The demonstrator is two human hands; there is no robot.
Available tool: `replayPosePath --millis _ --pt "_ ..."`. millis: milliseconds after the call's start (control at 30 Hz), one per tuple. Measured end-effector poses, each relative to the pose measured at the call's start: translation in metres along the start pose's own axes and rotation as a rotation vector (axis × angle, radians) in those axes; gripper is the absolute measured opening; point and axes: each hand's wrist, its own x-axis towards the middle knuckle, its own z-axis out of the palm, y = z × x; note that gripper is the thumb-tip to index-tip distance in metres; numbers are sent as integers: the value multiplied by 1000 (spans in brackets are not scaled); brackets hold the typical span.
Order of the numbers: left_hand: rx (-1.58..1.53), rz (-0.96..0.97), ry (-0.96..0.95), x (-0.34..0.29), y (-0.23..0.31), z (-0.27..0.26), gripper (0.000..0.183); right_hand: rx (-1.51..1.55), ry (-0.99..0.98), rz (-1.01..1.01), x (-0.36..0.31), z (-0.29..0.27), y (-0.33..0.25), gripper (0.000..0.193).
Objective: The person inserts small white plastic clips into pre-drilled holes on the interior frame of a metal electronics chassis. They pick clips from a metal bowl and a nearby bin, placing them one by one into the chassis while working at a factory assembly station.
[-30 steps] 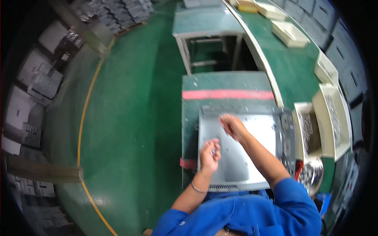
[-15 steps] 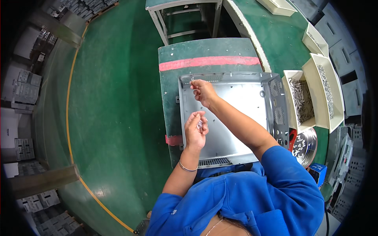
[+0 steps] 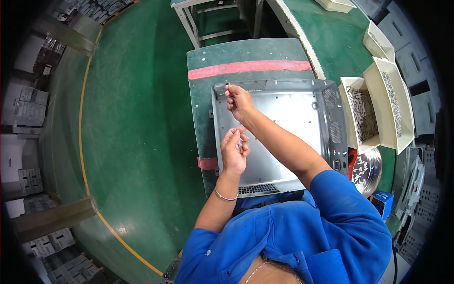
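A shallow sheet-metal case [image 3: 279, 137] lies open side up on the green work table [image 3: 246, 52]. It has round vent patterns in its right wall and a grille in its near wall. At the far left corner of the case, my right hand [image 3: 240, 102] is pinched at the rim; whatever is between the fingertips is too small to make out. My left hand [image 3: 235, 154] is curled, palm up, over the left part of the case. Small whitish pieces [image 3: 240, 142] show in its palm, held by the bent fingers.
To the right, cream bins [image 3: 345, 116] hold many small parts. Near them stands a round metal bowl [image 3: 376, 165] with white pieces, beside a red object [image 3: 352, 163] and a blue box [image 3: 382, 202]. A grey-legged table [image 3: 189, 23] stands beyond.
My right hand has shifted slightly away from me and left, up to the corner of the case's rim. My left hand stays curled around the whitish pieces. The whole view has shifted slightly.
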Motion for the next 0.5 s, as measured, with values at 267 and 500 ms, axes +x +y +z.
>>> replayPosePath --millis 267,500 --pt "26 -1 -9 1 -1 -1 16 80 48 23 0 -3 -3 6" --pt "35 -18 -7 1 -2 -1 16 47 71 45 -3 1 -10 4"
